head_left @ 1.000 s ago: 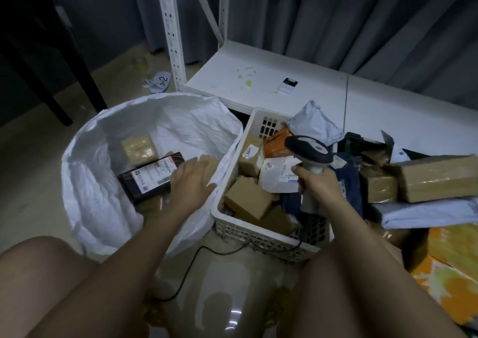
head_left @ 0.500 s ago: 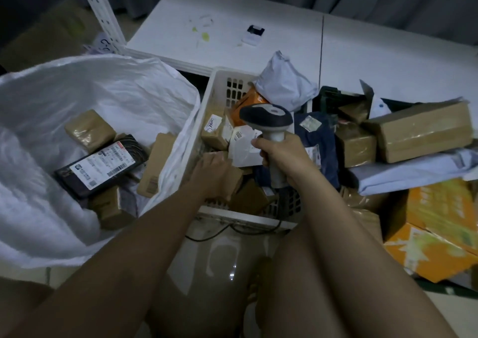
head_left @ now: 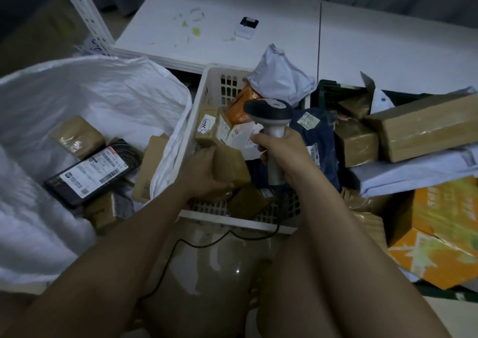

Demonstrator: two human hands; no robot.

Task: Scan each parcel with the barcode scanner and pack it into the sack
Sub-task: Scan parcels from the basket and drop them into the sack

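The left hand (head_left: 204,172), over the sack (head_left: 77,91) a second ago, now grips a brown parcel (head_left: 229,167) inside the basket (head_left: 196,104). Just beside it, the right hand (head_left: 280,147) clasps the scanner (head_left: 269,110); scanning looks next.

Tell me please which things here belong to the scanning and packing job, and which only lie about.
Job: barcode scanner in right hand; brown parcel in left hand; white basket; white sack.
Lying about: small white device, paper scraps.
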